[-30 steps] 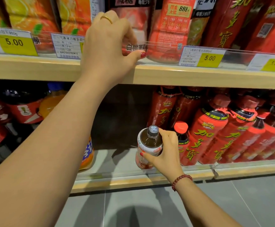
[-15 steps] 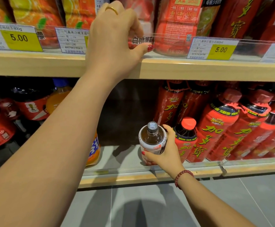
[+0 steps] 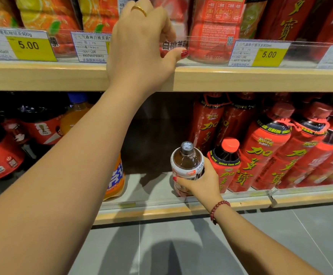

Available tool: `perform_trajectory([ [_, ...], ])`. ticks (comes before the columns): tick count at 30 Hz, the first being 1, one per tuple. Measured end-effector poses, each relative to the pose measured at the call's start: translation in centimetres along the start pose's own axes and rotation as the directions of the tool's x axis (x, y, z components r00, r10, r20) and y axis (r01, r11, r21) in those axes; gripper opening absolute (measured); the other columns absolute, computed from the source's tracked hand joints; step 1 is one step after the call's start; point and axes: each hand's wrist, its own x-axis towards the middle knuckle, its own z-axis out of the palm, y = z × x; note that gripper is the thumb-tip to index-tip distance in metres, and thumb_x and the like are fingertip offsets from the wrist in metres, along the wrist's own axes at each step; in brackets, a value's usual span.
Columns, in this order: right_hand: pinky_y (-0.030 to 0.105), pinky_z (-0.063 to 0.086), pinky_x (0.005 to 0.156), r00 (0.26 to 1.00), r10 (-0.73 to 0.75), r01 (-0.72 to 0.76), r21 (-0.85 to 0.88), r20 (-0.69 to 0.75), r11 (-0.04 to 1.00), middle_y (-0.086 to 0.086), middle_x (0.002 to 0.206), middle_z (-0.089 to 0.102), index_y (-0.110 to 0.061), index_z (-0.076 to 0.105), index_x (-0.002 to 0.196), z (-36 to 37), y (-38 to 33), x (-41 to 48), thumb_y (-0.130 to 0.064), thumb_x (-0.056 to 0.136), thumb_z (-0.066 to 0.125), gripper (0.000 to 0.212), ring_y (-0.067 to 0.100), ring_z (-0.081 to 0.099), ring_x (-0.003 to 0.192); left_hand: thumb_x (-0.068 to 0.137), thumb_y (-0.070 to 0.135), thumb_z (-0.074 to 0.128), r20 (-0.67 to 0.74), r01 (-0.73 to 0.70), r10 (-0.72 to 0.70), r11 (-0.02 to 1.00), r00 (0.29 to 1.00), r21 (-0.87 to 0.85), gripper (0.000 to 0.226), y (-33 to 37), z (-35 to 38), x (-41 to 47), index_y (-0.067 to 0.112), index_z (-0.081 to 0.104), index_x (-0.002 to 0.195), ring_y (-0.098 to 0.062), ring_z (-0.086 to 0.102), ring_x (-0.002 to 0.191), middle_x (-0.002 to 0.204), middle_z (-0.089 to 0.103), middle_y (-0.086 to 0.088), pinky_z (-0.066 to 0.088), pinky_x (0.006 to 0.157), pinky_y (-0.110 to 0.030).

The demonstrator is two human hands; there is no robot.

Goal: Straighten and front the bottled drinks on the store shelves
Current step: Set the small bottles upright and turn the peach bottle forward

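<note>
Right hand (image 3: 199, 180) gripped white-labelled bottle (image 3: 187, 162) at lower shelf (image 3: 153, 188) front edge; bare room at bottle's 9 o'clock. Left hand (image 3: 142, 46) clasped upper rail (image 3: 304, 54).

We've got our left hand (image 3: 140, 50) up at twelve o'clock, fingers curled over the clear rail (image 3: 304, 54). Down at five, our right hand (image 3: 203, 180) grips the white-labelled bottle (image 3: 187, 161), upright, with a red-capped bottle (image 3: 226, 161) just beside at its three o'clock.

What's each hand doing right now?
Left hand: curled over the upper shelf's clear rail, thumb in front.
Right hand: holding the white-labelled bottle.
</note>
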Motion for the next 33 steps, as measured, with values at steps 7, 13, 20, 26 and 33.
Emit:
perform_trajectory([
  [7, 0.029, 0.055, 0.086, 0.992, 0.040, -0.019, 0.173, -0.119, 0.985, -0.007, 0.104, 0.072, -0.024, 0.062, 0.114, -1.7, -3.4, -0.5, -0.016, 0.055, 0.091, 0.066, 0.003, 0.067, 0.097, 0.084, 0.045, 0.064, -0.012, -0.006, 0.006, 1.000, 1.000, 0.011, 0.031, 0.1, -0.1, 0.1, 0.018, 0.061, 0.098, -0.020, 0.049, 0.108, 0.107, 0.057, -0.003, 0.031, 0.079, -0.022],
  [13, 0.028, 0.059, 0.074, 0.985, -0.072, 0.117, 0.306, -0.156, 0.945, 0.003, 0.095, 0.076, -0.017, 0.070, 0.099, -4.8, -9.4, -1.3, -0.025, 0.054, 0.090, 0.050, 0.016, 0.072, 0.090, 0.081, 0.039, 0.069, 0.071, 0.033, -0.031, 0.999, 0.997, -0.025, 0.026, 0.6, -0.7, 0.2, 0.017, 0.062, 0.094, -0.023, 0.049, 0.107, 0.100, 0.053, -0.001, 0.032, 0.079, -0.026],
  [20, 0.027, 0.057, 0.066, 0.946, -0.138, 0.266, 0.460, -0.293, 0.847, -0.001, 0.082, 0.077, -0.016, 0.073, 0.084, -8.0, -16.8, -1.1, -0.018, 0.064, 0.080, 0.022, 0.015, 0.072, 0.078, 0.078, 0.035, 0.074, 0.164, 0.102, -0.091, 0.993, 0.982, -0.058, 0.024, 1.0, -1.2, 0.7, 0.017, 0.062, 0.089, -0.025, 0.050, 0.105, 0.092, 0.046, 0.003, 0.033, 0.079, -0.030],
  [26, 0.024, 0.054, 0.058, 0.931, -0.210, 0.337, 0.477, -0.299, 0.812, -0.007, 0.071, 0.074, -0.017, 0.070, 0.078, -11.1, -23.8, 0.7, -0.021, 0.068, 0.082, 0.015, 0.007, 0.068, 0.064, 0.078, 0.032, 0.075, 0.218, 0.162, -0.144, 0.985, 0.965, -0.065, 0.021, 1.4, -1.8, 0.8, 0.018, 0.062, 0.089, -0.024, 0.050, 0.100, 0.089, 0.049, 0.003, 0.039, 0.078, -0.032],
  [33, 0.023, 0.053, 0.055, 0.864, -0.268, 0.435, 0.365, -0.426, 0.823, -0.007, 0.071, 0.073, -0.019, 0.067, 0.076, -15.0, -31.2, 4.8, -0.022, 0.073, 0.082, 0.016, 0.007, 0.069, 0.064, 0.078, 0.035, 0.075, 0.214, 0.193, -0.175, 0.979, 0.961, -0.069, 0.023, 1.6, -1.9, 0.9, 0.019, 0.061, 0.088, -0.022, 0.051, 0.097, 0.089, 0.055, 0.001, 0.044, 0.079, -0.036],
])
